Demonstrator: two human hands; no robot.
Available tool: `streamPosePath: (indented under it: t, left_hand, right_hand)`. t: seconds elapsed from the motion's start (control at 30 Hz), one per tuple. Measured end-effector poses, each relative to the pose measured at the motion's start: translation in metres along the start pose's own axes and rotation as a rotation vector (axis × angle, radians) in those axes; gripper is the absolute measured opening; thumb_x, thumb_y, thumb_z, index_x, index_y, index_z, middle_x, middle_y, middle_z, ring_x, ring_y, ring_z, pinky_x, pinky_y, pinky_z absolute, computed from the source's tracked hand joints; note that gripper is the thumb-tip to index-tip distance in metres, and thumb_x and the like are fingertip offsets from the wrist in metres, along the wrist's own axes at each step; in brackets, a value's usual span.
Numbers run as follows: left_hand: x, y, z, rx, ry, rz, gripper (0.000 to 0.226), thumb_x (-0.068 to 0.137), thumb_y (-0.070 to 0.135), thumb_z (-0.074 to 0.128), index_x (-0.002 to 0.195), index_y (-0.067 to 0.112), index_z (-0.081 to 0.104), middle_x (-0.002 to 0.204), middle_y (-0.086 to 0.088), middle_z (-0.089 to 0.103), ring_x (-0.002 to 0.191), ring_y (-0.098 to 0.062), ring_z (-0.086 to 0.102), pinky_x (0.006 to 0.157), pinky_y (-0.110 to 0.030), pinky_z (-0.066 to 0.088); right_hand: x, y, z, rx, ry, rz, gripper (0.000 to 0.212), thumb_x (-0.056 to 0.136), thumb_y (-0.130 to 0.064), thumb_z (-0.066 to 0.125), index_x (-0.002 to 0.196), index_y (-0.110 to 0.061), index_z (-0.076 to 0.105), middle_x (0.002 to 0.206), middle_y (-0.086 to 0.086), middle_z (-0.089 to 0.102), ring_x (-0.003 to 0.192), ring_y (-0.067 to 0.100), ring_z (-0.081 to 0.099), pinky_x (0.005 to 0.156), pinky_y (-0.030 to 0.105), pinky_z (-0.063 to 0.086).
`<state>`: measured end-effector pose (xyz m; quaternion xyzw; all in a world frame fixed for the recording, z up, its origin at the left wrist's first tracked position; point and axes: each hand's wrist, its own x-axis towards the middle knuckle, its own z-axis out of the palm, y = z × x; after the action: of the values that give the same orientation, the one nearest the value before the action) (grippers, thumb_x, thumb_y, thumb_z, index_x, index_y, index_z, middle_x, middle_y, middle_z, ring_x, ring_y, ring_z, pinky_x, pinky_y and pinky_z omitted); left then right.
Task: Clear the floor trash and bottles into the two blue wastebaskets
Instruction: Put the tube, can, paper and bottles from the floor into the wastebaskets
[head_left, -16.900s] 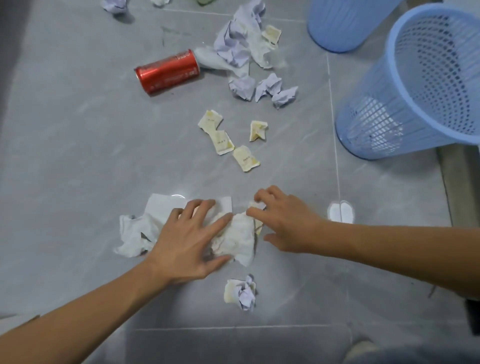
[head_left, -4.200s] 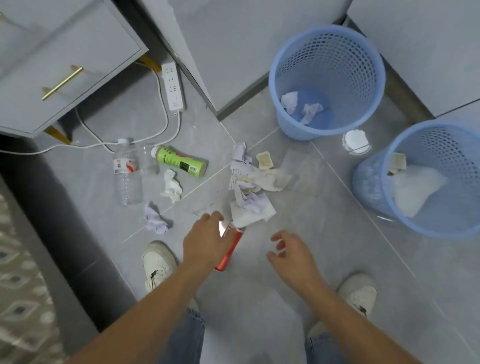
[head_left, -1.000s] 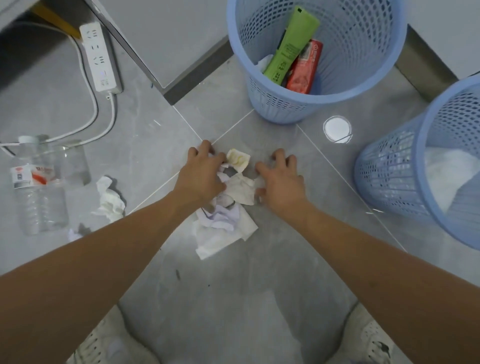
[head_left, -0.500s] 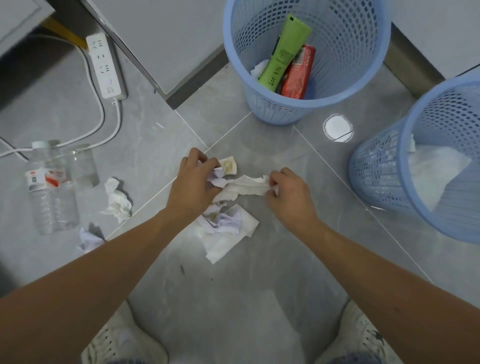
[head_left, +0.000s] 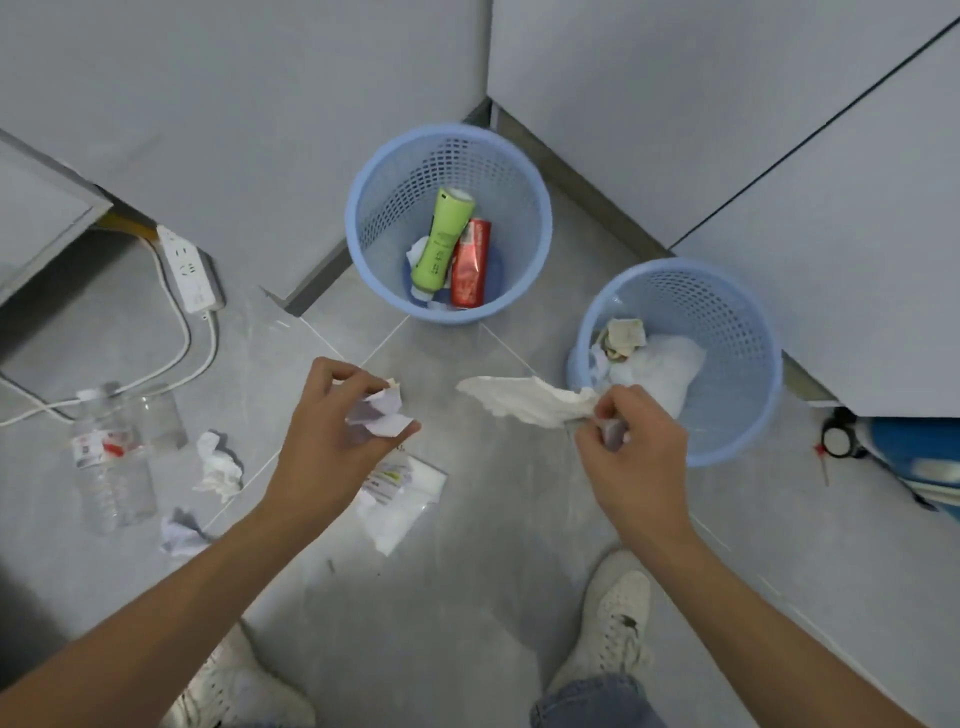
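Note:
My left hand (head_left: 327, 441) is raised above the floor, closed on crumpled paper scraps (head_left: 378, 415). My right hand (head_left: 631, 452) grips a long white tissue (head_left: 524, 400) just left of the right blue wastebasket (head_left: 748, 415), which holds white tissue and wrappers. The far blue wastebasket (head_left: 363, 228) holds a green bottle (head_left: 441, 239) and a red can (head_left: 470, 270). White paper and a wrapper (head_left: 400, 493) lie on the floor under my left hand. A clear plastic bottle (head_left: 111, 462), a crumpled tissue (head_left: 218, 465) and a paper ball (head_left: 179, 530) lie at the left.
Grey cabinets stand behind both baskets. A white power strip (head_left: 189, 270) with its cables runs across the floor at the left. My two white shoes (head_left: 613, 623) stand at the bottom. A blue object with a small wheel (head_left: 904, 457) sits at the right edge.
Both hands have lifted off the floor pile with trash in them. The right hand carried the tissue rightward, toward the right basket. The view rose and pulled back.

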<state>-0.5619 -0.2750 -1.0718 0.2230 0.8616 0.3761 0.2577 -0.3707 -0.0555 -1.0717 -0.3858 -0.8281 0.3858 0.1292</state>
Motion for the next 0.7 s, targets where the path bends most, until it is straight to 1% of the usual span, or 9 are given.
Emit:
streamPosePath:
  t: [0.07,0.17,0.27,0.3,0.37,0.43,0.5,0.6,0.7]
  left_hand:
    - [-0.001,0.047,0.004,-0.032,-0.001,0.06,0.03,0.074,0.04,0.082,0.098,0.032,0.065,0.11,0.004,0.048,0.098,0.005,0.055,0.077,-0.004,0.045]
    - [0.003,0.118,0.032,-0.135,-0.064,0.151,0.028,0.078,0.024,0.087,0.097,0.021,0.067,0.107,0.003,0.047,0.099,0.001,0.055,0.078,-0.004,0.047]
    - [0.02,0.168,0.084,-0.145,-0.132,0.243,0.029,0.081,0.022,0.087,0.102,0.014,0.068,0.11,-0.001,0.045,0.1,-0.006,0.053,0.082,-0.016,0.052]
    - [0.027,0.178,0.105,-0.122,-0.137,0.262,0.03,0.081,0.024,0.087,0.103,0.015,0.068,0.111,-0.001,0.045,0.101,-0.01,0.054,0.083,-0.024,0.054]
    - [0.039,0.196,0.148,-0.034,-0.129,0.266,0.031,0.082,0.03,0.085,0.105,0.018,0.068,0.113,0.001,0.046,0.104,-0.015,0.054,0.084,-0.034,0.055]
    - [0.051,0.21,0.187,0.105,-0.112,0.248,0.03,0.084,0.036,0.08,0.105,0.019,0.066,0.115,0.0,0.045,0.108,-0.02,0.051,0.078,-0.039,0.055]
    - [0.066,0.213,0.219,0.204,-0.102,0.208,0.031,0.086,0.038,0.078,0.106,0.019,0.064,0.118,-0.004,0.045,0.112,-0.025,0.048,0.077,-0.041,0.056]
    - [0.087,0.208,0.245,0.318,-0.148,0.081,0.05,0.084,0.05,0.077,0.124,0.025,0.061,0.132,-0.007,0.043,0.124,-0.029,0.043,0.089,-0.041,0.054]
    - [0.081,0.201,0.245,0.423,-0.23,0.054,0.073,0.085,0.049,0.077,0.148,0.031,0.045,0.153,-0.01,0.03,0.139,-0.031,0.032,0.086,-0.041,0.053]
  right_hand:
    - [0.008,0.003,-0.047,-0.034,0.086,0.053,0.026,0.078,0.001,0.07,0.072,-0.013,0.048,0.069,-0.004,0.046,0.061,0.018,0.043,0.058,0.022,0.033]
    - [0.023,0.024,-0.105,-0.119,0.169,0.12,0.025,0.077,0.004,0.068,0.071,-0.01,0.049,0.07,0.002,0.046,0.06,0.015,0.041,0.057,0.015,0.033]
    - [0.044,0.055,-0.138,-0.246,0.156,0.156,0.027,0.075,0.007,0.067,0.07,-0.009,0.045,0.07,0.006,0.048,0.06,0.013,0.041,0.055,0.013,0.032]
    - [0.052,0.065,-0.144,-0.285,0.138,0.172,0.025,0.075,0.006,0.065,0.07,-0.008,0.046,0.072,0.007,0.05,0.061,0.017,0.045,0.054,0.015,0.031]
    - [0.068,0.084,-0.148,-0.366,0.073,0.178,0.018,0.075,0.005,0.063,0.072,-0.006,0.049,0.074,0.01,0.052,0.064,0.027,0.051,0.053,0.031,0.038]
    - [0.085,0.1,-0.144,-0.404,-0.002,0.172,0.014,0.074,0.005,0.064,0.074,-0.003,0.052,0.076,0.013,0.054,0.068,0.034,0.054,0.058,0.038,0.044]
    - [0.101,0.114,-0.136,-0.389,-0.055,0.167,0.012,0.075,0.002,0.068,0.077,-0.002,0.057,0.079,0.013,0.054,0.074,0.037,0.058,0.062,0.038,0.045]
    - [0.119,0.123,-0.126,-0.312,-0.2,0.242,0.023,0.082,-0.017,0.078,0.101,-0.01,0.068,0.097,0.011,0.06,0.091,0.033,0.063,0.075,0.03,0.041]
    - [0.115,0.125,-0.124,-0.215,-0.331,0.28,0.045,0.089,-0.022,0.074,0.132,-0.016,0.062,0.125,0.012,0.064,0.11,0.031,0.064,0.092,0.032,0.047]
